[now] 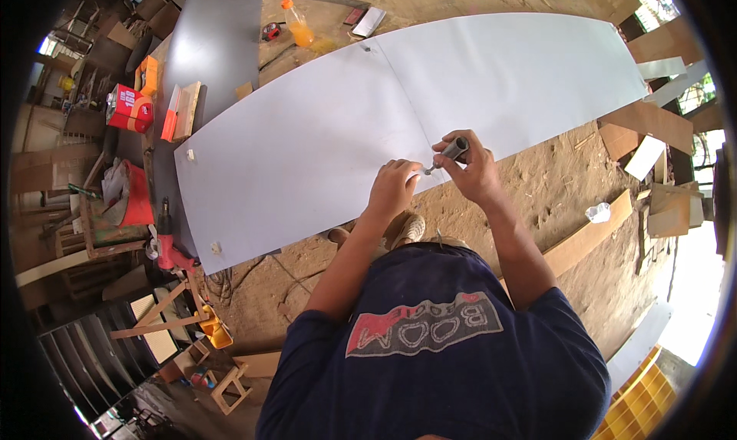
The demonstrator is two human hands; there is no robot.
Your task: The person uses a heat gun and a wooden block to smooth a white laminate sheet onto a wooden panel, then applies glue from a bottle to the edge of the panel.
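A large light-grey panel [299,133] lies in front of me, with a thin line crossing it. In my right hand [477,171] is a screwdriver [456,149] with a dark handle, its shaft slanting down to the left. The tip meets a small metal fitting [427,171] by the panel's near edge. My left hand [393,187] is closed at that same spot, thumb and fingers close together beside the tip. Whatever they pinch there is too small to make out. Similar small fittings sit near the far edge [367,49] and at the left end [216,248].
Behind the panel stand an orange-capped bottle [298,26] and a tape measure [271,32]. To the left are a red can [129,108], an orange-and-wood box [183,112] and a red power drill [170,252]. A wooden board [587,237] lies at right on the dirt floor.
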